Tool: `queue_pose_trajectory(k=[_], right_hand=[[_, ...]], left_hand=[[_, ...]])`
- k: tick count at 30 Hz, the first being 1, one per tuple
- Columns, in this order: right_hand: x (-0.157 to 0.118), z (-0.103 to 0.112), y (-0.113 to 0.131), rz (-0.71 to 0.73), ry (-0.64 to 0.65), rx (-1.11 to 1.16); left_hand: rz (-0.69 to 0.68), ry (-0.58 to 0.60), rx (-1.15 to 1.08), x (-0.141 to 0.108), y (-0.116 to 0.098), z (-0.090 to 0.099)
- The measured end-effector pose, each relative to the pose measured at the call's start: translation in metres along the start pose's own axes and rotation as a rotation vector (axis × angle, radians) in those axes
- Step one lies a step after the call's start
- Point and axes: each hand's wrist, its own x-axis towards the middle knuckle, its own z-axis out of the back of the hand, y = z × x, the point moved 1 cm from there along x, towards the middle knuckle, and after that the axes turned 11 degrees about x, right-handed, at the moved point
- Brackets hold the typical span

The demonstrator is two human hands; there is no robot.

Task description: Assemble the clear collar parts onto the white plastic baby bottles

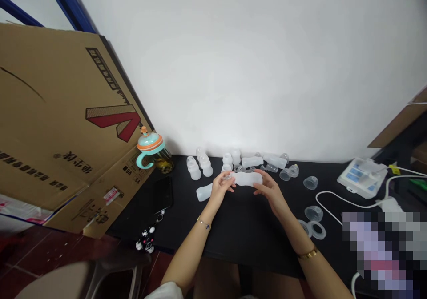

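Note:
A white, wavy-sided bottle (pixel 247 179) lies sideways between my hands above the black table. My left hand (pixel 223 184) pinches a small clear piece at the bottle's left end. Around the right end are the fingers of my right hand (pixel 267 188), thumb below and fingers above. Another white bottle (pixel 203 193) lies on the table beside my left wrist. Behind my hands are more white bottles (pixel 252 161) and several clear parts (pixel 271 168). Two assembled bottles (pixel 194 168) stand at the left.
On the left are a teal-lidded jug (pixel 151 150), a black phone (pixel 163 195) with a beaded charm, and a large cardboard box (pixel 60 112). Clear cups (pixel 311 182) and rings (pixel 316 230) lie at right, near a white device (pixel 362 177) and its cable. A white wall rises behind.

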Motion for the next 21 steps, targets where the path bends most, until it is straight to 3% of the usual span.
queue_pose_trajectory(k=[11,21], right_hand=[[0.0002,-0.0005,0.0000,0.065,0.029,-0.066],[-0.0001,0.0009,-0.0001,0.025,0.002,-0.073]], left_hand=[[-0.048,0.001,0.064,-0.0023,-0.0011,-0.0012],[-0.074,0.024,0.057,-0.0021,-0.0007,0.0001]])
